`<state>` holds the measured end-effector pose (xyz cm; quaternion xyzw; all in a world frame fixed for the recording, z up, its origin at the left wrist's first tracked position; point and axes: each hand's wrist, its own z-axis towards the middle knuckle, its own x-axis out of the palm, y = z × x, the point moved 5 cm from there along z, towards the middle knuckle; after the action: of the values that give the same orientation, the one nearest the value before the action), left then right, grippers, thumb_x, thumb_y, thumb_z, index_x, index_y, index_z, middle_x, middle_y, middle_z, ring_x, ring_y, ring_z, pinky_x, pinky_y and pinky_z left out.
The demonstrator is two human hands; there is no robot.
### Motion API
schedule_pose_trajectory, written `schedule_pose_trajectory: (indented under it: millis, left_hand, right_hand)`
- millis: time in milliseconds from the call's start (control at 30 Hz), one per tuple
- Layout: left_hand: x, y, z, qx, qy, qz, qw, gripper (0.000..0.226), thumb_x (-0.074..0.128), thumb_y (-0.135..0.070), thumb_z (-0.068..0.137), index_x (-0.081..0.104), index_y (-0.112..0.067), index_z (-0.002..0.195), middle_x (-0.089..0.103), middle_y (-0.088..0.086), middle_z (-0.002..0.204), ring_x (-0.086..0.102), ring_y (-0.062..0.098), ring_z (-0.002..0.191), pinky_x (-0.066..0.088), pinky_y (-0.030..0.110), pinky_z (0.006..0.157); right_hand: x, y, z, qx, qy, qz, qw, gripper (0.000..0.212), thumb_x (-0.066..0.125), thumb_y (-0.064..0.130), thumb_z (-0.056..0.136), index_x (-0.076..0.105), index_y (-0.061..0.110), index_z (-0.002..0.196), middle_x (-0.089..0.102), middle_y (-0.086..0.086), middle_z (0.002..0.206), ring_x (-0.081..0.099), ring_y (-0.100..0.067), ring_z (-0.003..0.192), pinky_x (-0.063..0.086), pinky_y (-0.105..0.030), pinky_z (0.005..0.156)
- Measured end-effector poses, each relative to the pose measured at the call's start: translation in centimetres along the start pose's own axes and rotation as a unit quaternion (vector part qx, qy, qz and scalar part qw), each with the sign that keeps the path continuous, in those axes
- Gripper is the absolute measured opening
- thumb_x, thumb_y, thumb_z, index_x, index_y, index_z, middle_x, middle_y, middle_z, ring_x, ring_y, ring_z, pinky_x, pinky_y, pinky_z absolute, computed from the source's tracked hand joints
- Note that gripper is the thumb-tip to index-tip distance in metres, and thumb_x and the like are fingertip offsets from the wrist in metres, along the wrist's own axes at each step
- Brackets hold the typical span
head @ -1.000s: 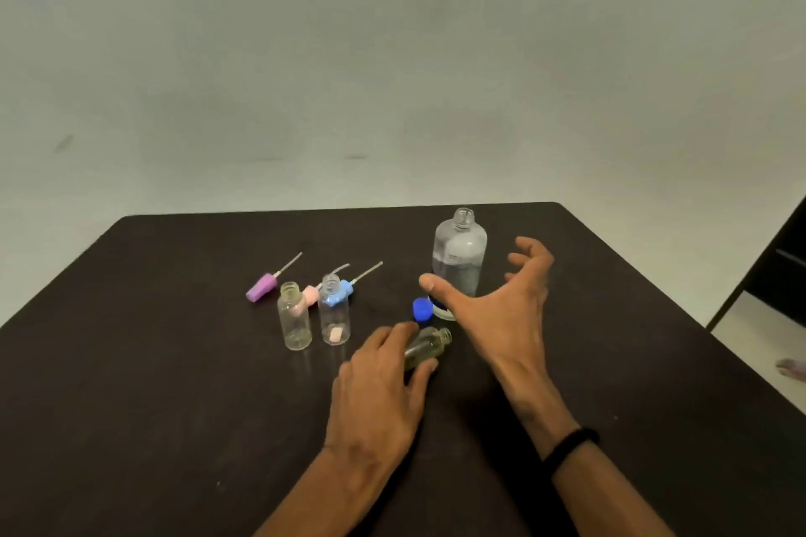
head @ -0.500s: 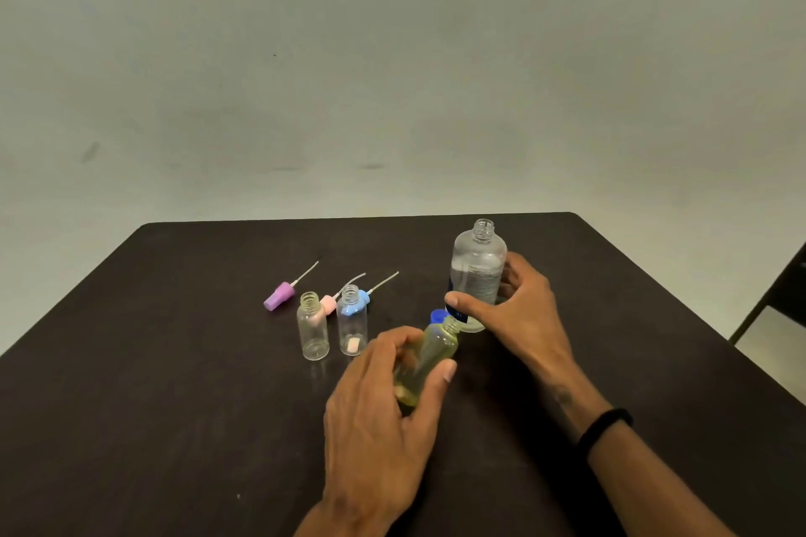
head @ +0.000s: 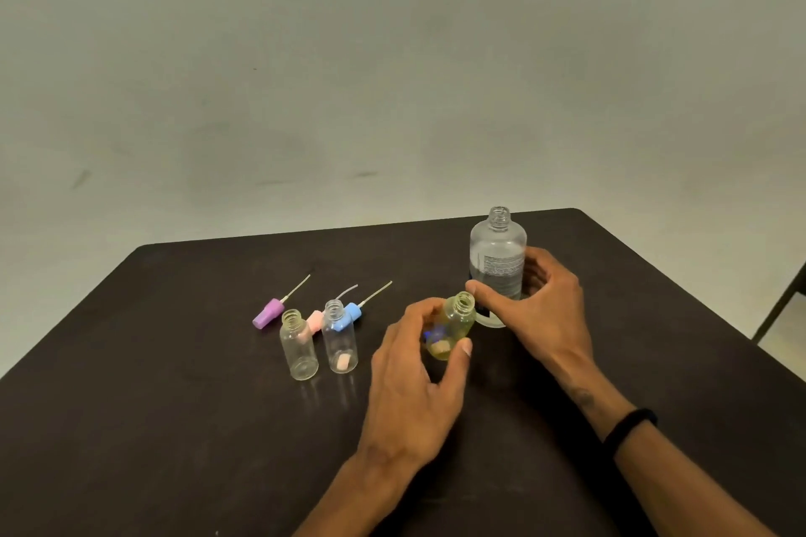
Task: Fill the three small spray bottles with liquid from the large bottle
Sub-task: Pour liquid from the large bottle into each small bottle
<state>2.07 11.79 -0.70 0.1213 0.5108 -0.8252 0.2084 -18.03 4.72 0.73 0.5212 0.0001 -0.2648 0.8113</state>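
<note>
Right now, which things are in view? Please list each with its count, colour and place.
table: 1, dark brown, fills the lower view
large bottle: 1, clear, uncapped, upright, far right of the group
yellowish bottle: 1, open, beside the large bottle
clear small bottles: 2, open, upright, left of centre
spray tops: 3, purple, pink, blue, lying behind the clear small bottles
wall: 1, pale grey, behind
wristband: 1, black, right wrist
left hand: holds the yellowish bottle
right hand: grips the large bottle

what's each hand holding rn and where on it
The left hand grips a small yellowish bottle round its body. The right hand grips the large bottle round its lower body.
</note>
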Motion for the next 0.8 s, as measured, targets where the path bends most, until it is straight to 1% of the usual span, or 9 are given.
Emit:
schedule_pose_trajectory:
  millis: [133,200,267,333,400,467,600,733,800]
  left_hand:
    - [0.9,0.8,1.6,-0.007,-0.030,-0.042,0.999,0.038,0.080,-0.041,0.088,0.065,-0.038,0.123,0.072,-0.021,0.114,0.070,0.006,0.107,0.058,0.034,0.096]
    - [0.8,1.2,1.8,-0.019,-0.037,-0.084,0.996,0.039,0.084,-0.039,0.086,0.068,-0.034,0.122,0.076,-0.018,0.110,0.073,0.005,0.102,0.061,0.032,0.093]
    - [0.6,1.4,1.9,-0.022,-0.028,-0.104,0.994,0.043,0.084,-0.035,0.087,0.067,-0.032,0.126,0.076,-0.016,0.110,0.074,0.006,0.103,0.062,0.030,0.092]
    - [0.5,1.4,1.9,-0.016,-0.016,-0.100,0.995,0.050,0.082,-0.029,0.089,0.062,-0.033,0.135,0.074,-0.016,0.115,0.073,0.005,0.107,0.060,0.027,0.093]
    - [0.3,1.6,1.9,-0.022,-0.019,-0.099,0.995,0.056,0.080,-0.024,0.091,0.057,-0.036,0.141,0.073,-0.017,0.117,0.072,0.004,0.107,0.060,0.026,0.093]
    - [0.2,1.8,1.9,-0.027,-0.024,-0.106,0.994,0.057,0.079,-0.021,0.092,0.055,-0.036,0.142,0.072,-0.018,0.117,0.072,0.004,0.107,0.061,0.028,0.092]
    - [0.3,1.7,2.0,-0.024,-0.026,-0.114,0.993,0.054,0.077,-0.026,0.094,0.057,-0.035,0.143,0.072,-0.017,0.117,0.071,0.005,0.109,0.063,0.033,0.091]
    - [0.2,1.8,2.1,-0.021,-0.023,-0.106,0.994,0.059,0.078,-0.031,0.093,0.056,-0.030,0.147,0.071,-0.016,0.122,0.069,0.003,0.112,0.062,0.029,0.091]
    - [0.0,2.0,2.2,-0.012,-0.036,-0.087,0.996,0.056,0.079,-0.033,0.092,0.060,-0.029,0.145,0.071,-0.016,0.123,0.069,0.002,0.112,0.061,0.026,0.091]
  right_hand:
    - [-1.2,-0.4,0.5,-0.020,-0.016,-0.014,1.000,0.069,0.100,0.045,0.065,0.069,0.029,0.124,0.076,0.015,0.111,0.074,0.001,0.099,0.060,-0.016,0.084]
    - [-1.4,-0.3,0.6,-0.041,-0.017,-0.033,0.998,0.067,0.100,0.044,0.066,0.069,0.029,0.123,0.075,0.017,0.109,0.073,0.003,0.097,0.057,-0.010,0.081]
    - [-1.4,-0.1,0.7,-0.063,-0.009,-0.057,0.996,0.066,0.099,0.041,0.066,0.068,0.030,0.123,0.073,0.018,0.109,0.070,0.006,0.098,0.052,-0.005,0.081]
    - [-1.2,0.3,0.6,-0.091,0.005,-0.082,0.992,0.069,0.099,0.038,0.067,0.067,0.028,0.127,0.072,0.014,0.114,0.069,0.001,0.100,0.051,-0.004,0.083]
    - [-1.1,0.6,0.5,-0.129,0.014,-0.109,0.986,0.070,0.099,0.034,0.068,0.067,0.024,0.129,0.071,0.010,0.119,0.067,-0.004,0.103,0.052,-0.010,0.090]
    - [-1.0,0.7,0.4,-0.159,0.019,-0.124,0.979,0.070,0.098,0.030,0.068,0.067,0.022,0.130,0.069,0.010,0.121,0.065,-0.005,0.106,0.054,-0.016,0.094]
    - [-1.0,0.6,0.3,-0.180,0.032,-0.125,0.975,0.070,0.098,0.028,0.070,0.067,0.019,0.132,0.071,0.003,0.123,0.064,-0.005,0.107,0.047,-0.006,0.096]
    - [-0.9,0.7,0.4,-0.193,0.038,-0.135,0.971,0.072,0.095,0.031,0.072,0.066,0.016,0.136,0.071,-0.002,0.130,0.066,-0.012,0.113,0.050,-0.021,0.101]
    - [-0.7,0.7,0.4,-0.200,0.045,-0.147,0.968,0.074,0.095,0.030,0.073,0.065,0.015,0.138,0.070,-0.006,0.132,0.065,-0.015,0.116,0.051,-0.027,0.102]
